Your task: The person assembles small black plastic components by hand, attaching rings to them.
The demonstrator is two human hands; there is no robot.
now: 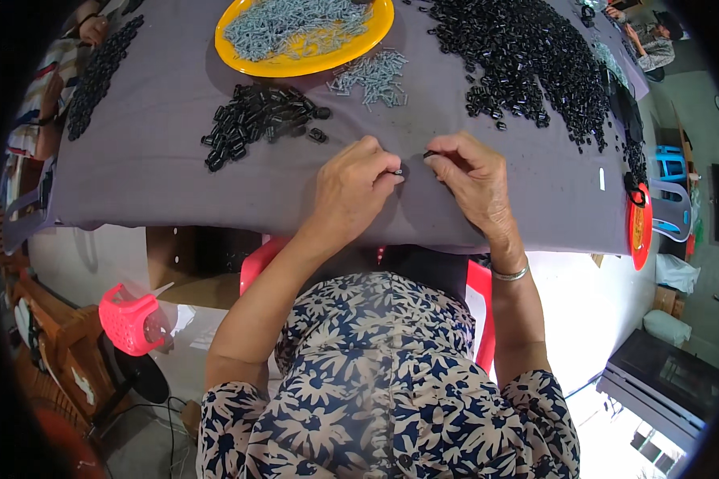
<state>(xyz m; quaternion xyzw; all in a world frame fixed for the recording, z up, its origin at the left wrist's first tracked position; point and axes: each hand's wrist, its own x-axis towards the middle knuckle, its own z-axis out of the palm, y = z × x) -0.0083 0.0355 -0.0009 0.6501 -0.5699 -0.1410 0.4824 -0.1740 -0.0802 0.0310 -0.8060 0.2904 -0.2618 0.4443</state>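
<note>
Head view: the left hand (351, 188) pinches a tiny black plastic piece (399, 171) above the grey tablecloth (152, 176); the right hand (471, 180) pinches another small black part (430, 154). Both look light, stiff and easily dropped, best nipped at the fingertips.

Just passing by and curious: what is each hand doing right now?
Left hand: fingers pinched on a small black piece.
Right hand: fingertips pinched on another small black part.
</note>
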